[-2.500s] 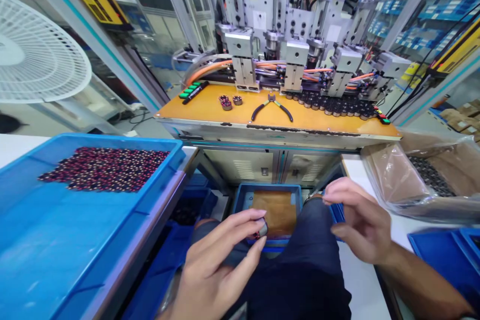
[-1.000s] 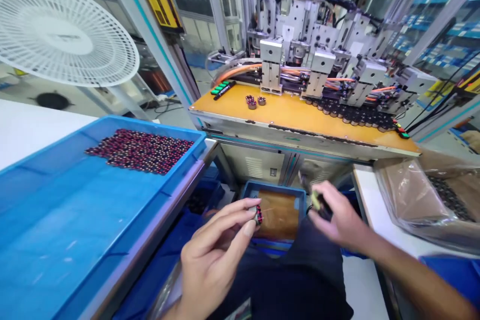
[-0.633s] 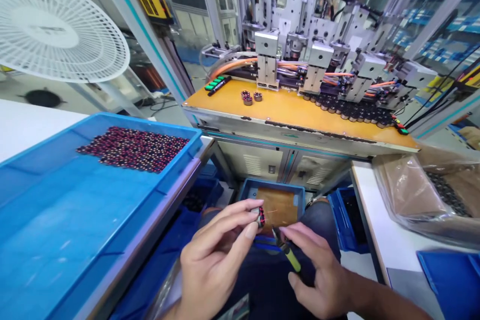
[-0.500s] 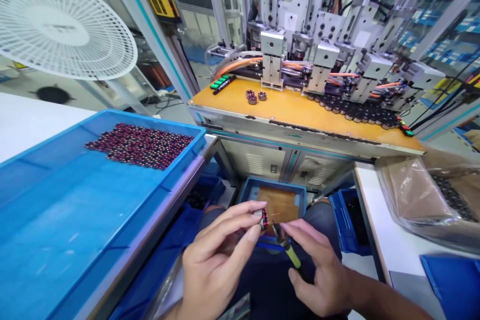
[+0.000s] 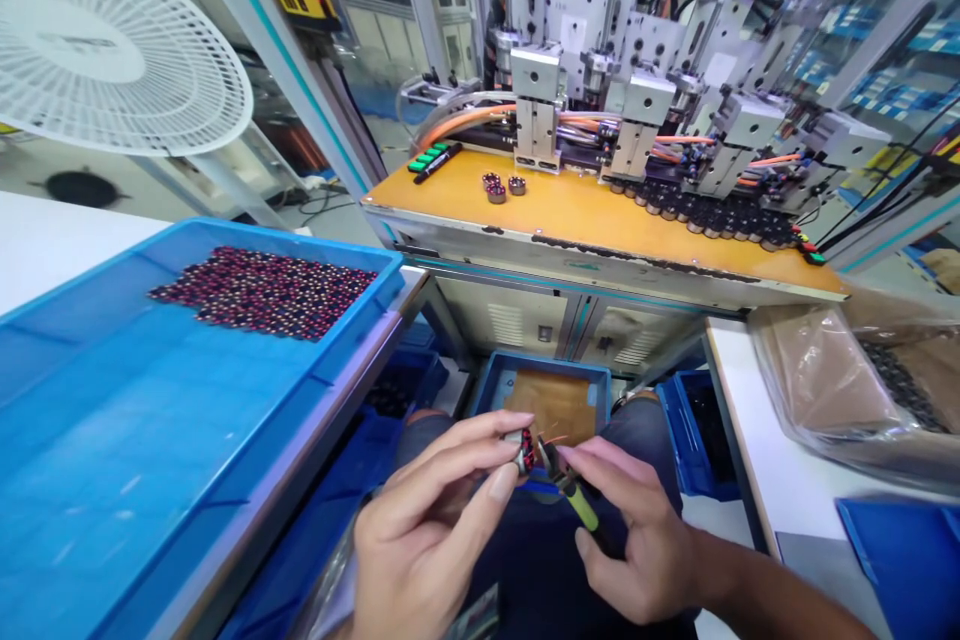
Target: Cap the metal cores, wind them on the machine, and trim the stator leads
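Observation:
Between the thumb and fingers of my left hand (image 5: 439, 525) sits a small round coil-wound motor part (image 5: 527, 450), its red windings facing right. Thin copper-coloured wire ends (image 5: 555, 439) stick out near it. My right hand (image 5: 641, 540) is closed around wire cutters (image 5: 576, 500) with yellow-green and black handles. The cutters' jaws point up and left, right beside the windings; whether they touch a wire I cannot make out. Below both hands, a blue bin (image 5: 487, 382) with a brown lining stands between the knees.
A blue tray (image 5: 82, 430) at left holds many similar wound parts (image 5: 266, 292). Ahead, a machine (image 5: 634, 110) stands on an orange bench (image 5: 450, 205) with several loose parts and a marker (image 5: 437, 163). A fan (image 5: 112, 40) is at upper left, a plastic-lined carton (image 5: 832, 380) at right.
The cutters' jaws have come closer to the part in my left hand. The part has turned slightly, and wire ends now show above the jaws. The view has shifted a little.

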Tool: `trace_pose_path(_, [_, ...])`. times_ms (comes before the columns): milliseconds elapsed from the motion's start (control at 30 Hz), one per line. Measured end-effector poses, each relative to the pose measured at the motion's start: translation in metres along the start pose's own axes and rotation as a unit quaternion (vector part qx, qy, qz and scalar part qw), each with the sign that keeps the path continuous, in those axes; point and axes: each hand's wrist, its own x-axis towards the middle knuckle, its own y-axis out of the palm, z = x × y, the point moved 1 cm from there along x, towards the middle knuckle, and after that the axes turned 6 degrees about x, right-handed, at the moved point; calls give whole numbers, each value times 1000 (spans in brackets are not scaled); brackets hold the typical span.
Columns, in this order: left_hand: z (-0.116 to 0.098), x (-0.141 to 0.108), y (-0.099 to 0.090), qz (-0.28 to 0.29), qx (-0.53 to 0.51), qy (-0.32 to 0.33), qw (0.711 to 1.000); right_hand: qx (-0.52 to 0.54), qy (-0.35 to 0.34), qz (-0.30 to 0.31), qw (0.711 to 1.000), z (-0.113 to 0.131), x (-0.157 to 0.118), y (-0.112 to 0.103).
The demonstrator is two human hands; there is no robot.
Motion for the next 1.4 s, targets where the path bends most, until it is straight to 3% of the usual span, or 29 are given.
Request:
trace_pose_path(433, [-2,3,0,-5,6,11,1000,8,17,-7,1000,6,1,-1])
trace_pose_path(800, [4,0,-1,-7,33,35,999,136,123,23,983,0,-16,4])
trace_pose_path(1233, [4,1,0,7,45,52,998,70,104,-8,992,10,-2,5])
trace_pose_path(1400, [12,2,2,16,37,43,998,100,191,-19,976,7,-9,5])
